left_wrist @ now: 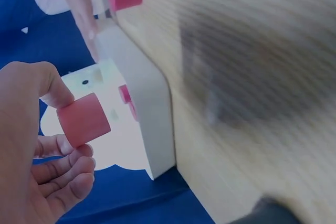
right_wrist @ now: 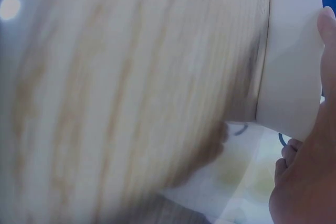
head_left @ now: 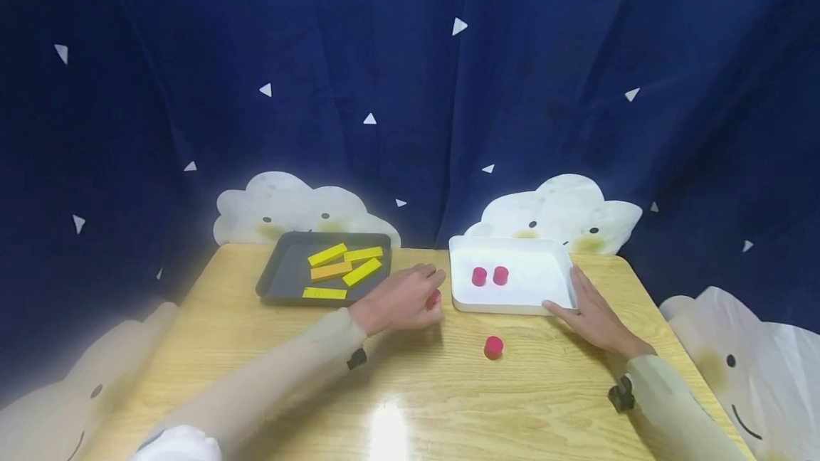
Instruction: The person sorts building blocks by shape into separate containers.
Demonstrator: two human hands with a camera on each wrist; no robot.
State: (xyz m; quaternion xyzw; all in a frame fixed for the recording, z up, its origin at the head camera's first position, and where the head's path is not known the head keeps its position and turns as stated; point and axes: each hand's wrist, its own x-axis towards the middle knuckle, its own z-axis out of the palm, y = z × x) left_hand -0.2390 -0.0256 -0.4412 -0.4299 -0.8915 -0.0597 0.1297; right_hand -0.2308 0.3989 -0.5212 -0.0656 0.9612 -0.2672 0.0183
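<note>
My left hand (head_left: pixel 405 299) pinches a small red cylinder (left_wrist: pixel 84 120) between thumb and fingers, just left of the white tray (head_left: pixel 512 309). In the head view this cylinder (head_left: pixel 433 299) is mostly covered by the hand. Two more red cylinders (head_left: pixel 479 277) stand inside the white tray, in its left half. Another red cylinder (head_left: pixel 493 347) is on the table in front of that tray. My right hand (head_left: pixel 597 315) rests on the tray's right side, thumb at the front rim and fingers along the right wall.
A dark grey tray (head_left: pixel 274 277) at the left holds several yellow blocks (head_left: pixel 362 272) and an orange one (head_left: pixel 331 271). Both trays stand near the back edge of the wooden table (head_left: pixel 423 383). A dark blue curtain (head_left: pixel 410 91) with cloud shapes hangs behind.
</note>
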